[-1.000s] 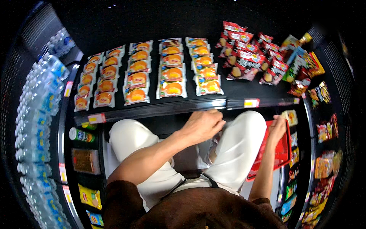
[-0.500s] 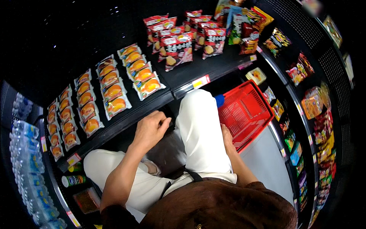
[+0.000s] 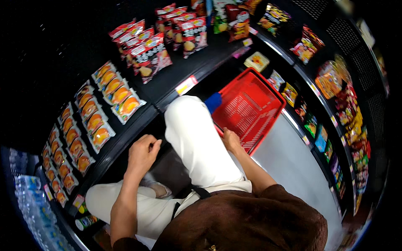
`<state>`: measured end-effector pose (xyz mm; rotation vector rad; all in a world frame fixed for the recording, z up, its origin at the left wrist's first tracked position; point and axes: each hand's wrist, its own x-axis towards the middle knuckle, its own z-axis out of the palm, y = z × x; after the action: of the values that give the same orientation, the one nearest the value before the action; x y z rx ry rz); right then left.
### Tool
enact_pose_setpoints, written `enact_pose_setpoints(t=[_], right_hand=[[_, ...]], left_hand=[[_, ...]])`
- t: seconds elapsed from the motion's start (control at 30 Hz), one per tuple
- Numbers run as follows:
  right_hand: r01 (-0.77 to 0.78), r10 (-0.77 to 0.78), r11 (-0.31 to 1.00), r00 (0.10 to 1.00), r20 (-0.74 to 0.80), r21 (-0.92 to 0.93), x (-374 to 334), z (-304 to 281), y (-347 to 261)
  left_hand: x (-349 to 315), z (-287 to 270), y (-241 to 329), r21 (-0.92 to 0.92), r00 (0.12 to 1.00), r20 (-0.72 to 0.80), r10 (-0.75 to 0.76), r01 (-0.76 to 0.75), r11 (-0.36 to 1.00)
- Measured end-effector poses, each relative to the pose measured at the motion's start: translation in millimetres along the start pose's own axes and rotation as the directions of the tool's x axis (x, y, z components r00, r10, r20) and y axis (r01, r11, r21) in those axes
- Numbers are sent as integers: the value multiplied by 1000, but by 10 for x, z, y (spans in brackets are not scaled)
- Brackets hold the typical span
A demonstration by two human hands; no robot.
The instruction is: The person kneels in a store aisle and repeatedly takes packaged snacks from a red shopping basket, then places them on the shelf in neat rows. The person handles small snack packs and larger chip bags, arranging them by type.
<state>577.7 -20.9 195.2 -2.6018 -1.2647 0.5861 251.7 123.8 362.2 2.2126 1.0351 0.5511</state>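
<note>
My left hand hovers over the dark gap between my knees and the shelf, its fingers loosely curled and nothing seen in them. Beside my raised right knee, my right hand has its fingers closed at the near rim of a red plastic shopping basket. The slotted inside of the basket holds nothing that I can see. A blue piece sticks out at the basket's left side, partly behind my knee. My right fingertips are partly hidden.
Ahead, a black shelf carries rows of wrapped buns and red snack bags. More packaged snacks fill the curving shelves at right. Water bottles stand at far left. A green can lies low by my left knee.
The view has swung right, so shelves and basket sit further left in it. My right hand shows more fully at the basket's rim. My left hand stays curled.
</note>
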Motion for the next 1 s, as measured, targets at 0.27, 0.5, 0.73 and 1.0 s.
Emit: enact_pose_setpoints(t=[0.27, 0.5, 0.73, 1.0], right_hand=[[-20, 21, 999, 999, 30, -31, -1, 3, 48], [-27, 28, 997, 1000, 3, -75, -64, -92, 356], [-3, 3, 998, 1000, 3, -68, -202, -202, 618], [53, -51, 951, 999, 16, -303, -549, -349, 1520]], left_hand=[[-34, -3, -130, 13, 998, 60, -16, 15, 1000], [-40, 55, -98, 41, 992, 129, -12, 7, 999], [-55, 45, -64, 14, 990, 138, -9, 7, 1000], [-44, 100, -88, 12, 987, 163, 10, -12, 1000]])
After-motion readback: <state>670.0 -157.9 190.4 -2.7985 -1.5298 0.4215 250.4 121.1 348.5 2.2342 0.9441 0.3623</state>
